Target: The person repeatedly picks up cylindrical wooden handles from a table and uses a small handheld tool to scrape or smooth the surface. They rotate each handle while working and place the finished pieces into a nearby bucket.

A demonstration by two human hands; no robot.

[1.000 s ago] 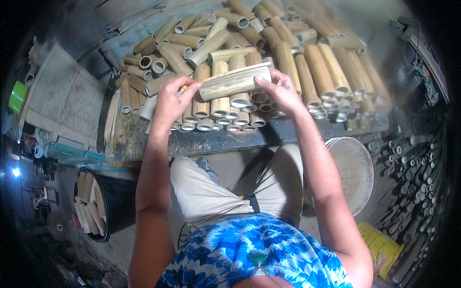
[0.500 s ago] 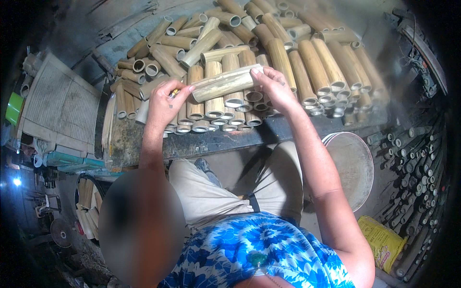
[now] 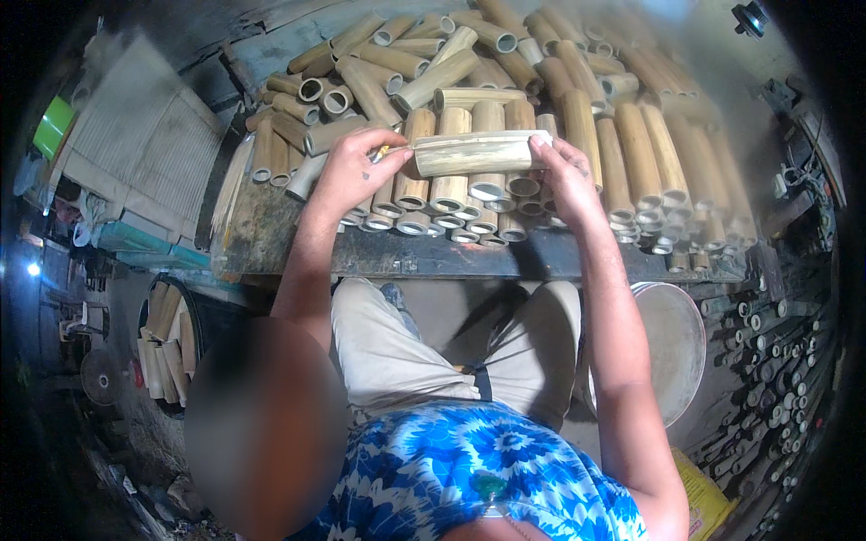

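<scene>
With the left hand (image 3: 347, 171) and right hand (image 3: 566, 176) each clamped on one end of the pale hollow bamboo tube (image 3: 469, 153), a loosened grip could drop it onto the stacked bamboo tubes (image 3: 469, 194) on the dark counter (image 3: 379, 252), scattering them.

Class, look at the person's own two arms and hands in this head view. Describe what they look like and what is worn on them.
Both forearms are bare, with no sleeves, gloves, watch or rings visible. The left hand bears a small dark mark on its back. The right hand shows faint dark marks near the knuckles. A blue-and-white patterned shirt covers the torso.
</scene>
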